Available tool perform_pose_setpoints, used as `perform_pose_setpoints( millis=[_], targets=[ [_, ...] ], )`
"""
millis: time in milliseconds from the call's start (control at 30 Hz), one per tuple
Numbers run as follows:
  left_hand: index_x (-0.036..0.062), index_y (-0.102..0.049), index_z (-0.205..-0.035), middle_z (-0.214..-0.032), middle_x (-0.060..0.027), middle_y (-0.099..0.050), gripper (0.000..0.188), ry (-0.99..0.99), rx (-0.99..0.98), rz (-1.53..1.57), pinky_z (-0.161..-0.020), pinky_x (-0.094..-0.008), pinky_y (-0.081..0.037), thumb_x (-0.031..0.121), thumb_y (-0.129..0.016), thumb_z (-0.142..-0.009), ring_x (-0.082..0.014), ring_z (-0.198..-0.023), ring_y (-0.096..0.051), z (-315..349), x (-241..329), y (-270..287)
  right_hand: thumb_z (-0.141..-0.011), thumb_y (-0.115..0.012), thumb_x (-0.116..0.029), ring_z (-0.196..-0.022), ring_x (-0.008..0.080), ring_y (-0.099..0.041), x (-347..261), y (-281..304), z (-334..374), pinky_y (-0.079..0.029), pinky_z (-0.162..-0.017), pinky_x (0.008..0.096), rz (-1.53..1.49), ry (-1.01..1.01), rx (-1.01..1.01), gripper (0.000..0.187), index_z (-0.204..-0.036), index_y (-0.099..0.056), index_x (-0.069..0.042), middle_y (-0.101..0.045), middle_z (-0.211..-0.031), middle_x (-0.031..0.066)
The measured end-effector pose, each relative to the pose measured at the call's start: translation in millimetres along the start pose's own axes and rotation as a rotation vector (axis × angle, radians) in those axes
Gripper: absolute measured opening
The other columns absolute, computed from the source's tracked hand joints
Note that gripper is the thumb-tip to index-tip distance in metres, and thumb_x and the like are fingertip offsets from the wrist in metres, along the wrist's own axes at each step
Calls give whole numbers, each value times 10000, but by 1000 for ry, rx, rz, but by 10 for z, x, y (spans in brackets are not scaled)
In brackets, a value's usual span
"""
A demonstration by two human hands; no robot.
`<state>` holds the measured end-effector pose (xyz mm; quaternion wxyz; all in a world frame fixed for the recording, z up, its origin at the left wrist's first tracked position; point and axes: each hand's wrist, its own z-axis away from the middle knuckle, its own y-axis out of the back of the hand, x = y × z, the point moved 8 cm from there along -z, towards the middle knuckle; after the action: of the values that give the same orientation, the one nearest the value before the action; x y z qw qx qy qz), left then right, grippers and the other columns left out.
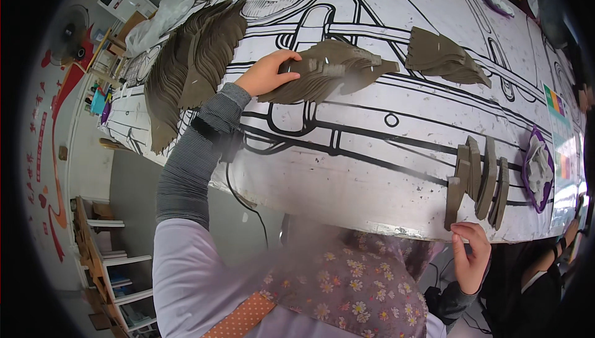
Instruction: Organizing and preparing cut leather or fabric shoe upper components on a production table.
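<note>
Over the left end of a fanned stack of thin grey-brown pieces [325,68] lies my left hand [266,74], its thumb and fingers apart and touching the pieces. My right hand [472,256] is at the table's near right edge, fingers curled, with its fingertips closed at the lower end of a grey-brown strip [455,204]. Beside that strip several bundles of similar narrow strips [488,180] stand in a row. The material of the pieces cannot be made out for certain.
Large layered stacks [211,53] of grey-brown pieces lie at the far left, and another fan [443,56] lies to the right. A purple tray [525,180] with pale crumpled contents stands at the right. Black line drawings cover the white table [365,152]. A black cable [248,208] hangs off its edge.
</note>
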<state>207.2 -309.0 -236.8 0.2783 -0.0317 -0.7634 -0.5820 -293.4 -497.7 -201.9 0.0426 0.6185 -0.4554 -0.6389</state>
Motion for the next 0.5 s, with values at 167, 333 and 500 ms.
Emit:
perform_pose_setpoints(
  millis=[167, 333, 500],
  targets=[
    [65, -535, -1026, -1042, -93, -689, 315, 57, 45, 87, -890, -368, -506, 187, -786, -879, -272, -993, -654, -14, -17, 46, -844, -696, 17, -901, 304, -661, 29, -45, -30, -506, -817, 357, 5, -14, -7, 141, -985, -691, 20, -715, -1002, 154],
    [72, -512, -1023, -1026, -81, -692, 337, 29, 20, 19, -904, -368, -500, 202, -788, -879, -273, -991, -654, 4, -130, 65, -861, -693, -17, -908, 317, -658, 10, -95, -53, -505, -836, 374, 7, -11, -28, 126, -982, -692, 18, -714, -1005, 150],
    [58, -575, -1140, -1105, -104, -668, 390, 107, 74, -29, -957, -368, -488, 230, -798, -871, -287, -1058, -627, 184, -175, 1, -865, -693, -30, -906, 320, -659, 45, -105, -29, -506, -834, 376, 26, -25, -19, 126, -983, -693, 15, -714, -1002, 148]
  ],
)
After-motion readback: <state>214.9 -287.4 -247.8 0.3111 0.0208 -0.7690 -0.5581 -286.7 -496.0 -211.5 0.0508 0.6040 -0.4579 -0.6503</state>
